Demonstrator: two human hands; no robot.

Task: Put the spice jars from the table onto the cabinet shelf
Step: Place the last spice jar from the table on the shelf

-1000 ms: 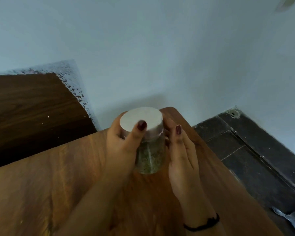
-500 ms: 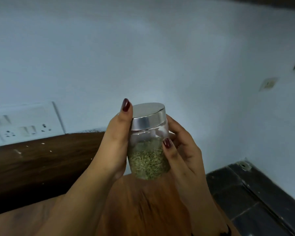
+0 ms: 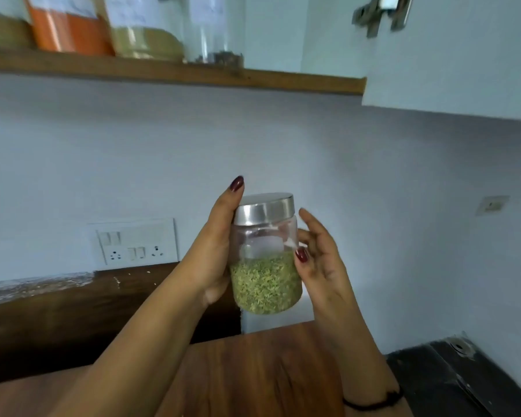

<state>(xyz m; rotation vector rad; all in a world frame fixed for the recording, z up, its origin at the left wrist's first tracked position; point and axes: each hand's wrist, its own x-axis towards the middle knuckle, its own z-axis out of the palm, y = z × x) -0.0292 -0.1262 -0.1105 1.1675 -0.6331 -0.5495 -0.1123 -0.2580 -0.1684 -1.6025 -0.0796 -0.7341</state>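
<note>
A clear spice jar (image 3: 266, 266) with a silver lid, half full of green seeds, is held upright in the air above the wooden table (image 3: 253, 371). My left hand (image 3: 214, 251) grips its left side, forefinger raised past the lid. My right hand (image 3: 319, 260) touches its right side with thumb and loosely spread fingers. High up, the wooden cabinet shelf (image 3: 253, 78) runs across the top. On it stand several jars: one with orange powder (image 3: 69, 28), one with beige powder (image 3: 146, 34), and a nearly empty clear one (image 3: 214, 34).
An open white cabinet door (image 3: 451, 55) with a metal hinge hangs at the upper right. A switch and socket plate (image 3: 136, 245) is on the wall at left, above a dark wooden panel (image 3: 73, 311). Dark floor tiles (image 3: 463, 380) lie at the lower right.
Both hands lifted the jar off the table and up. The view tilted upward, bringing the shelf with its jars and the cabinet door into sight. My right fingers have loosened.
</note>
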